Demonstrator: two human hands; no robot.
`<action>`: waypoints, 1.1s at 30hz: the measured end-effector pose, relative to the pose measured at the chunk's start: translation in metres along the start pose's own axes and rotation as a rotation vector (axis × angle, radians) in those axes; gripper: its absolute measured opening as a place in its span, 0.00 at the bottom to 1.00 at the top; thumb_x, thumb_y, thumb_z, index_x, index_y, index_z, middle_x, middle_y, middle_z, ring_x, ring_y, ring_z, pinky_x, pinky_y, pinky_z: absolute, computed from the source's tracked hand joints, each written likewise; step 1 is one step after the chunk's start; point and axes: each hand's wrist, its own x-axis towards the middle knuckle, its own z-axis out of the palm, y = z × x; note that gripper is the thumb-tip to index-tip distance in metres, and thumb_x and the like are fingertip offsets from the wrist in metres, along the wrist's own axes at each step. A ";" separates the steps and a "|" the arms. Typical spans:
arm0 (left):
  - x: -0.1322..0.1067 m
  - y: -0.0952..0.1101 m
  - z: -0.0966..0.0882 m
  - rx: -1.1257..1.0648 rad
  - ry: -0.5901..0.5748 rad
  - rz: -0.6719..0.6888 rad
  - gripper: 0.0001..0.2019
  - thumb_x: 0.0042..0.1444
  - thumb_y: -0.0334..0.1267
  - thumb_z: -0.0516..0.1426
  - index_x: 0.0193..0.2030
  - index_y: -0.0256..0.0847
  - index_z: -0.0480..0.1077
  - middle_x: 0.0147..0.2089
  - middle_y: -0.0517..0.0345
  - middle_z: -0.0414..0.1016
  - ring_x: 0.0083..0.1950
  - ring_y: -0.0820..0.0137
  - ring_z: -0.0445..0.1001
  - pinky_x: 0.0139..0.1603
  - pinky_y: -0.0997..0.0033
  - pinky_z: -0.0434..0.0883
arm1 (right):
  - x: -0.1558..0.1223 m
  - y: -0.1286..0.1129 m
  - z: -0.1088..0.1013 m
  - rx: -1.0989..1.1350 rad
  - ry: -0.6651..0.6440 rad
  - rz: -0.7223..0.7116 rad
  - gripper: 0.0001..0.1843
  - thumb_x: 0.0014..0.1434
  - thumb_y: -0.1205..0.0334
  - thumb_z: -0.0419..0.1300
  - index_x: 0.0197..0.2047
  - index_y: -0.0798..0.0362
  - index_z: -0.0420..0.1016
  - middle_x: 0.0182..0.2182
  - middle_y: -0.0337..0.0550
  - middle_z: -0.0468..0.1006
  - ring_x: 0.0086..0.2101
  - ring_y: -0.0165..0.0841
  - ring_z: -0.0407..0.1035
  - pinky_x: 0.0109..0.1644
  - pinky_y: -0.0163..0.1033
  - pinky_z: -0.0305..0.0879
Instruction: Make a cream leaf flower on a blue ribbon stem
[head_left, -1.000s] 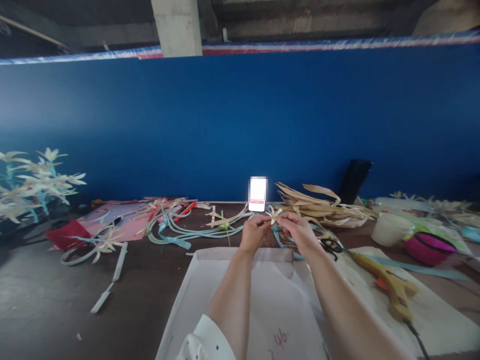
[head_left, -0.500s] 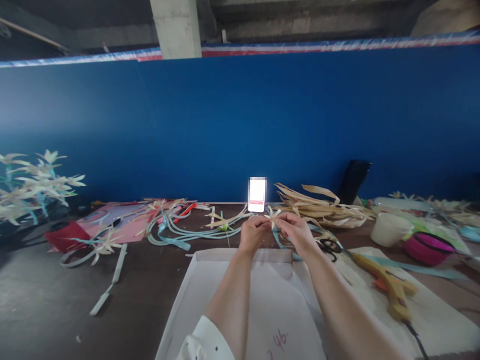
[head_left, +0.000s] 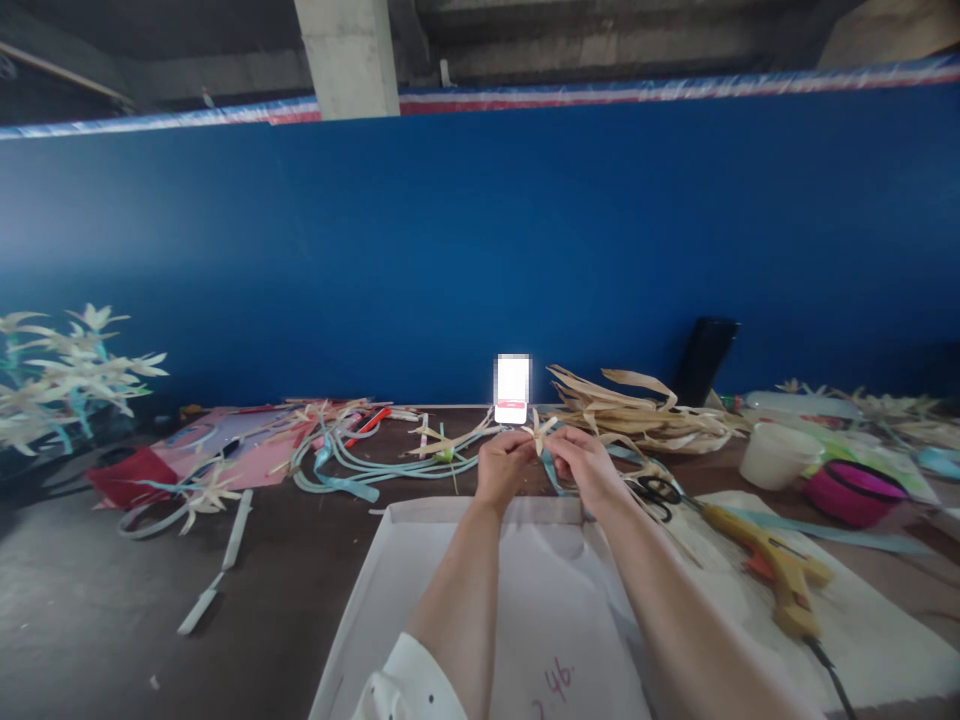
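**Both hands pinch one small flower**

The left hand (head_left: 504, 467) and right hand (head_left: 585, 465) meet at arm's length, fingertips nearly touching, both clamped on a pale husk flower (head_left: 541, 430). The flower sits between and just above the fingertips, its petals fanning up and away from the person, and neither hand is clearly nearer to it. A blue strip (head_left: 553, 472) hangs from the flower's base, its long axis running down between the hands and slanting toward the right wrist. The far edge of the paper (head_left: 450, 570) lies under both wrists. A phone (head_left: 513, 388) stands just beyond the hands. Husks (head_left: 645, 410) lie beyond the right hand, with scissors (head_left: 660, 493) just beside it.
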 end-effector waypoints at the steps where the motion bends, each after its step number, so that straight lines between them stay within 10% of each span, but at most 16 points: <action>1: 0.000 0.001 0.000 0.002 0.001 0.003 0.06 0.44 0.35 0.58 0.25 0.37 0.75 0.24 0.60 0.71 0.28 0.73 0.67 0.30 0.76 0.63 | 0.000 0.000 0.000 0.003 -0.001 0.003 0.15 0.45 0.50 0.63 0.22 0.53 0.67 0.13 0.32 0.61 0.14 0.22 0.51 0.17 0.30 0.44; 33: 0.000 0.003 -0.002 -0.018 0.015 0.101 0.05 0.44 0.33 0.58 0.22 0.37 0.74 0.23 0.60 0.69 0.28 0.74 0.65 0.30 0.76 0.62 | -0.007 -0.012 0.009 0.052 0.021 0.018 0.13 0.45 0.54 0.63 0.22 0.53 0.66 0.13 0.32 0.61 0.15 0.22 0.51 0.17 0.30 0.44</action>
